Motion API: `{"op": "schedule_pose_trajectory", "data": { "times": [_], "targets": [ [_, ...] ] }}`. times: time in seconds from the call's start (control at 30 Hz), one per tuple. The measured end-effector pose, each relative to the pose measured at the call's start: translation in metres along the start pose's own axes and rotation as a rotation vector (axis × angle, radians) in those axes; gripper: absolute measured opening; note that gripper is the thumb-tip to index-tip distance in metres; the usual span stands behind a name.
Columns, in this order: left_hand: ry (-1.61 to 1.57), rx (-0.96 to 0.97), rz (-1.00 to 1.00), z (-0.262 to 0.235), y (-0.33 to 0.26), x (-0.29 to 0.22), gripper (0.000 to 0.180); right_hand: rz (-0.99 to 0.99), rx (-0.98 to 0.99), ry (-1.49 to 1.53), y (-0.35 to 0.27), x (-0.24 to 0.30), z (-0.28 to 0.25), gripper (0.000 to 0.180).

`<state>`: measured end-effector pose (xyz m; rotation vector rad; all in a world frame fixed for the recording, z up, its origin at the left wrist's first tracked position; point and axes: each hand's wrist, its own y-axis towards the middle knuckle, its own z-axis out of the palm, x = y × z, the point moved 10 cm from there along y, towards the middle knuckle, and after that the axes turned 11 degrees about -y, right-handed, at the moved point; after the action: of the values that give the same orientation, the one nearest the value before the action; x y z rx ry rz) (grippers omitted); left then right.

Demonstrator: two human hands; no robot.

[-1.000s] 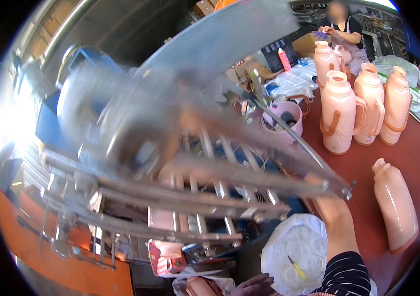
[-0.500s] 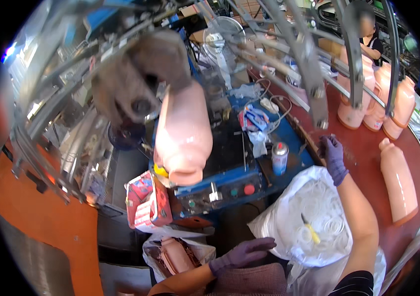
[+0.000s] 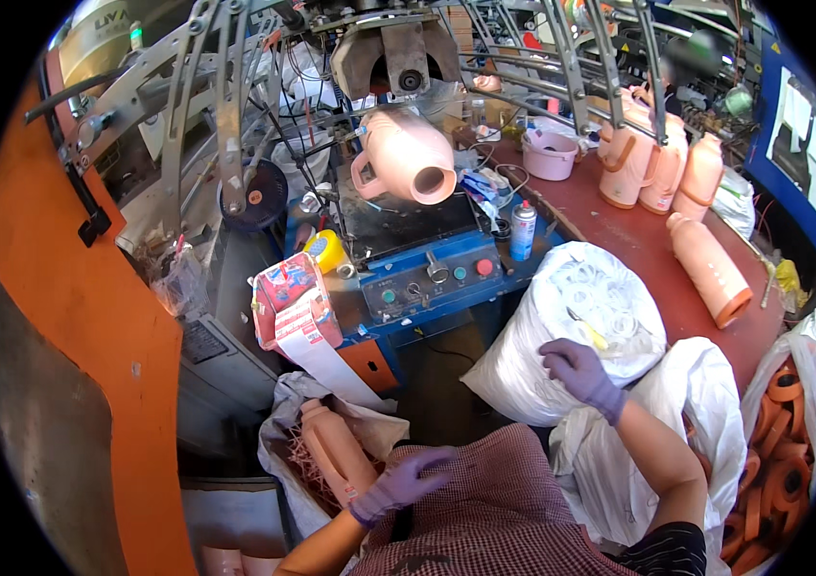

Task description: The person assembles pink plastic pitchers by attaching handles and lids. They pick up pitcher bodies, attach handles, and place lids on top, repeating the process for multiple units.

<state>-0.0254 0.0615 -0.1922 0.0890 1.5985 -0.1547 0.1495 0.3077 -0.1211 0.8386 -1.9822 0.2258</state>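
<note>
My left hand (image 3: pixel 398 483), in a purple glove, hovers over my checked lap beside a pink jug (image 3: pixel 336 449) that lies in a white bag at my lower left. My right hand (image 3: pixel 580 372), also gloved, rests with curled fingers on the rim of a large white sack (image 3: pixel 561 317) full of clear plastic rings; I cannot tell if it grips any. Another pink jug (image 3: pixel 408 154) sits mounted on its side on the blue machine (image 3: pixel 427 274), its open mouth facing me.
A red table (image 3: pixel 648 259) at the right carries several upright pink jugs (image 3: pixel 657 163), one lying jug (image 3: pixel 710 269), a pink bowl (image 3: pixel 550 154) and a spray can (image 3: pixel 523 230). A bag of orange rings (image 3: pixel 782 442) stands far right. A metal rack (image 3: pixel 225 106) arches overhead.
The view has swung down and steadied. My right hand came back from the red table to the white sack. My left hand rose from the bag at my lower left toward my lap.
</note>
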Motion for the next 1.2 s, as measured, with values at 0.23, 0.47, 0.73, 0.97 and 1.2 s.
{"op": "schedule_pose_trajectory", "data": {
  "times": [0.23, 0.47, 0.73, 0.97, 1.2],
  "targets": [
    [-0.102, -0.120, 0.207, 0.008, 0.006, -0.053, 0.047, -0.488, -0.310, -0.545, 0.078, 0.194, 0.014, 0.054],
    [-0.127, -0.143, 0.106, 0.006, 0.002, -0.021, 0.044, -0.103, -0.508, -0.704, 0.241, 0.223, 0.008, 0.085],
    [-0.347, -0.360, -0.021, -0.043, -0.023, 0.011, 0.043, -0.480, -0.639, -0.720, 0.124, 0.234, 0.006, 0.073],
    [-0.946, -0.518, 0.131, -0.102, 0.030, 0.012, 0.044, -0.564, -0.581, -0.786, -0.054, 0.186, -0.002, 0.082],
    [0.722, -0.338, 0.340, -0.047, 0.123, -0.033, 0.060, -0.745, -0.560, -0.933, -0.154, 0.142, 0.032, 0.045]
  ]
}}
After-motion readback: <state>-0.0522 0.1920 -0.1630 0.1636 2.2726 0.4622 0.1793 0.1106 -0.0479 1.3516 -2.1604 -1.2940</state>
